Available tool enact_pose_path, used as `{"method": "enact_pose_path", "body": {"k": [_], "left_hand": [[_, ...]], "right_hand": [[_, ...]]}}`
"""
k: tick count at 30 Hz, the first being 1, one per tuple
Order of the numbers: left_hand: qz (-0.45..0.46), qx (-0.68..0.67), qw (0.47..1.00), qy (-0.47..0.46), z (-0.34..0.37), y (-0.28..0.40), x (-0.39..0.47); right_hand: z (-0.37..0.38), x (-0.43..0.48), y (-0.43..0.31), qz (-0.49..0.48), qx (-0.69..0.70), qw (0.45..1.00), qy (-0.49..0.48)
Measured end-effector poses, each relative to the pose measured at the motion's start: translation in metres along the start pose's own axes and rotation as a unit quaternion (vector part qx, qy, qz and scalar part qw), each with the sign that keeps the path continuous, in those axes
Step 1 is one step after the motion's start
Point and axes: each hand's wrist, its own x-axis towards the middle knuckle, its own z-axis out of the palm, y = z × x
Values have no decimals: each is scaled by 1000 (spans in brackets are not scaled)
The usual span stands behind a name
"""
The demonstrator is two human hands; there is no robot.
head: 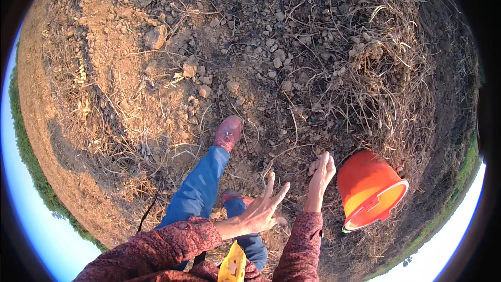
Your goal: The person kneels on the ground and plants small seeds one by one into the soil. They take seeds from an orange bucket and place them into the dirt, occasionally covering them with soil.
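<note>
My left hand (264, 211) is above my rear foot, its fingers spread apart and nothing seen in it. To its right, my right hand (323, 170) has its fingers bent and close together; whether something small is inside cannot be told. Right of that hand an orange-red plastic bucket (358, 180) leans on the ground, its mouth tilted towards the picture's lower right. The inside of the bucket that shows is bare orange wall. Dry plant stems and clods lie under and beyond both hands.
A heap of dried vines (375, 66) with pods covers the right side. Clods (156, 37) and loose stones lie ahead, with more dry stalks (129, 137) at the left. My front shoe (228, 133) stands on the soil. A yellow item (233, 264) hangs at my front.
</note>
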Motion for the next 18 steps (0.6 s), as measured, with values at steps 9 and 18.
{"method": "enact_pose_path", "body": {"k": [9,18], "left_hand": [[-55,36,988,-141,-28,-9,11],[-27,72,986,-147,-39,-17,21]], "right_hand": [[240,173,1,-300,-568,753,-142],[280,183,20,-409,-670,613,-86]]}}
